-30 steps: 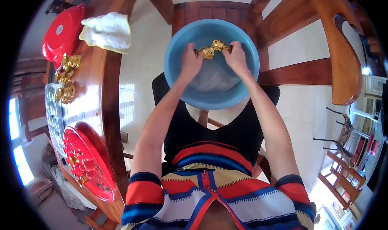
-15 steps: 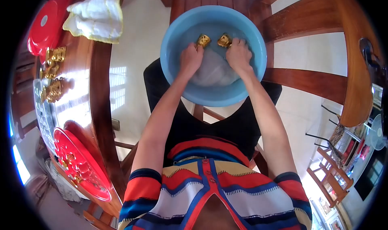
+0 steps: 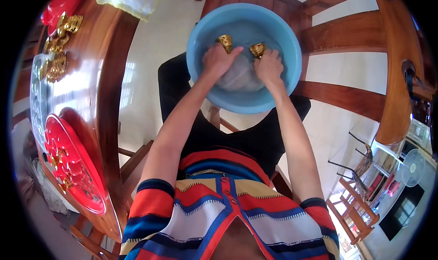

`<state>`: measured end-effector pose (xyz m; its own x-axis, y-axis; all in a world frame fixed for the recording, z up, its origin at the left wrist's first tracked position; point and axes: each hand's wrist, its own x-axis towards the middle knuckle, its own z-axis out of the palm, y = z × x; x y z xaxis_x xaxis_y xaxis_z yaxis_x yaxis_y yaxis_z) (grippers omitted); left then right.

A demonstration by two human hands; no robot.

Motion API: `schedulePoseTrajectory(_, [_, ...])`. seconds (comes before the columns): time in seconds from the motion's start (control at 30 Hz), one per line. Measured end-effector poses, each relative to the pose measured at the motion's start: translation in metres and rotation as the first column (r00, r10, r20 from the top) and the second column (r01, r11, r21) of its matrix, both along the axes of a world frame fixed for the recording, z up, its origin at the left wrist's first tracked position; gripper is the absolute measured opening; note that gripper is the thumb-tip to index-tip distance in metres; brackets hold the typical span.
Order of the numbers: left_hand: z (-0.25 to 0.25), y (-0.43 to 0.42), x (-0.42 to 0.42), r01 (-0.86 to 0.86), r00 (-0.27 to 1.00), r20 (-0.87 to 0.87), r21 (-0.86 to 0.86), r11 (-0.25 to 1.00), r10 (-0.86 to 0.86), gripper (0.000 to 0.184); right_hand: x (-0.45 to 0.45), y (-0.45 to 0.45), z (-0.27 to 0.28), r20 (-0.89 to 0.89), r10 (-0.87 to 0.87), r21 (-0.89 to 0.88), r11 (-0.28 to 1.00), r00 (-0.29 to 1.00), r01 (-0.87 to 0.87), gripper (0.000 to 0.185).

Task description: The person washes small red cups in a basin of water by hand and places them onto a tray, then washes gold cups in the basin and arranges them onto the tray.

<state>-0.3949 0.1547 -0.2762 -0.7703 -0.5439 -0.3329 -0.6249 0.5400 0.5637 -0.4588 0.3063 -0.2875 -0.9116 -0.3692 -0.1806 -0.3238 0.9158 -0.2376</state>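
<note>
Head view, and both hands are working inside the blue basin, the left hand near its left wall, the right hand with a little room before the right one. Beyond the cups, room runs to the far rim; floor separates the basin from the table, while the chair crowds in on the right.

And look at the change: the gold cups nearly met a second ago, and now they're clearly apart! The left thumb has swung out too.

Now the fingers! That left thumb stands wide, the left cup against the hand; its other fingers are partly hidden, so I can't tell whether they grip. The right fingers are curled closed around the base of the right cup, tilted over the pale cloth in the water.
</note>
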Motion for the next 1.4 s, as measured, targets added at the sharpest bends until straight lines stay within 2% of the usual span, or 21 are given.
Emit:
schedulePoseTrajectory(0.03, [-0.003, 0.001, 0.0, -0.011, 1.0, -0.002, 0.002, 1.0, 0.011, 0.073, 0.002, -0.002, 0.0, -0.002, 0.011, 0.002, 1.0, 1.0, -0.011, 0.044])
schedulePoseTrajectory(0.1, [-0.01, 0.003, 0.0, -0.034, 0.935, -0.351, -0.207, 0.978, -0.042, 0.051, 0.006, -0.004, -0.001, 0.021, 0.089, 0.062, 0.994, 0.996, -0.09, 0.042])
schedulePoseTrajectory(0.13, [-0.014, 0.005, 0.0, -0.037, 0.935, -0.351, -0.202, 0.979, -0.037, 0.051, 0.007, -0.002, -0.003, 0.022, 0.092, 0.067, 0.993, 0.996, -0.093, 0.042])
schedulePoseTrajectory(0.2, [-0.022, 0.006, -0.003, 0.105, 0.849, -0.438, -0.411, 0.905, -0.297, 0.03, 0.002, -0.001, -0.005, 0.018, 0.088, -0.045, 0.995, 0.996, -0.087, 0.04])
schedulePoseTrajectory(0.23, [-0.028, 0.007, -0.003, 0.099, 0.851, -0.439, -0.409, 0.907, -0.29, 0.03, 0.0, -0.002, -0.002, 0.019, 0.094, -0.042, 0.995, 0.995, -0.094, 0.04])
schedulePoseTrajectory(0.3, [-0.04, 0.011, -0.004, 0.195, 0.791, -0.358, -0.622, 0.758, -0.497, 0.028, -0.003, -0.005, 0.003, 0.038, 0.065, -0.058, 0.996, 0.997, -0.063, 0.038])
schedulePoseTrajectory(0.43, [-0.03, 0.017, -0.004, 0.287, 0.772, -0.34, -0.568, 0.771, -0.537, 0.038, -0.013, -0.002, -0.009, 0.058, 0.211, -0.149, 0.968, 0.976, -0.2, 0.037])
schedulePoseTrajectory(0.5, [-0.026, 0.016, -0.001, 0.309, 0.765, -0.403, -0.457, 0.834, -0.503, 0.037, -0.026, 0.001, -0.009, 0.29, 0.168, -0.464, 0.886, 0.942, -0.015, 0.036])
schedulePoseTrajectory(0.53, [-0.026, 0.015, 0.0, 0.305, 0.768, -0.401, -0.457, 0.836, -0.499, 0.037, -0.028, 0.001, -0.016, 0.292, 0.173, -0.464, 0.885, 0.941, -0.019, 0.036])
schedulePoseTrajectory(0.6, [-0.027, 0.013, -0.002, 0.316, 0.76, -0.4, -0.46, 0.83, -0.511, 0.041, -0.03, 0.005, -0.033, 0.218, 0.099, -0.646, 0.761, 0.971, 0.067, 0.034])
schedulePoseTrajectory(0.73, [-0.03, 0.016, -0.004, 0.279, 0.777, -0.395, -0.482, 0.83, -0.491, 0.046, -0.026, -0.002, -0.023, 0.121, -0.037, -0.484, 0.871, 0.992, 0.092, 0.037])
schedulePoseTrajectory(0.8, [-0.035, 0.016, -0.007, 0.23, 0.849, -0.32, -0.492, 0.839, -0.421, 0.047, -0.024, -0.006, -0.001, 0.469, -0.168, -0.383, 0.846, 0.867, 0.371, 0.047])
schedulePoseTrajectory(0.93, [-0.037, 0.013, -0.005, 0.197, 0.833, -0.36, -0.515, 0.834, -0.419, 0.04, -0.026, -0.006, 0.004, 0.62, -0.24, -0.288, 0.815, 0.746, 0.502, 0.055])
schedulePoseTrajectory(0.97, [-0.04, 0.013, -0.006, 0.182, 0.835, -0.371, -0.513, 0.839, -0.407, 0.036, -0.02, -0.008, 0.002, 0.369, -0.272, -0.283, 0.878, 0.889, 0.387, 0.053])
schedulePoseTrajectory(1.0, [-0.043, 0.012, -0.006, 0.166, 0.837, -0.38, -0.509, 0.845, -0.394, 0.032, -0.015, -0.009, 0.001, 0.089, -0.261, -0.238, 0.932, 0.961, 0.275, 0.052])
schedulePoseTrajectory(1.03, [-0.043, 0.011, -0.006, 0.163, 0.839, -0.38, -0.507, 0.846, -0.389, 0.032, -0.012, -0.012, -0.002, 0.089, -0.256, -0.237, 0.933, 0.962, 0.27, 0.052])
schedulePoseTrajectory(1.1, [-0.045, 0.012, -0.006, 0.182, 0.845, -0.374, -0.47, 0.864, -0.382, 0.03, -0.007, -0.013, -0.008, -0.284, -0.03, -0.349, 0.934, 0.958, -0.074, 0.048])
schedulePoseTrajectory(1.23, [-0.037, 0.011, -0.006, 0.21, 0.82, -0.449, -0.339, 0.917, -0.355, 0.031, -0.017, -0.011, -0.02, -0.182, 0.131, -0.267, 0.947, 0.975, -0.177, 0.048])
schedulePoseTrajectory(1.3, [-0.039, 0.01, -0.006, 0.189, 0.77, -0.542, -0.309, 0.932, -0.336, 0.032, -0.021, -0.008, -0.03, -0.021, 0.214, -0.479, 0.855, 0.977, -0.197, 0.049])
schedulePoseTrajectory(1.33, [-0.037, 0.01, -0.007, 0.182, 0.774, -0.541, -0.31, 0.933, -0.33, 0.032, -0.024, -0.006, -0.033, -0.02, 0.222, -0.481, 0.853, 0.975, -0.204, 0.049])
schedulePoseTrajectory(1.4, [-0.034, 0.012, -0.005, 0.138, 0.791, -0.556, -0.243, 0.96, -0.255, 0.032, -0.027, 0.001, -0.039, -0.141, 0.328, -0.422, 0.834, 0.934, -0.356, 0.05])
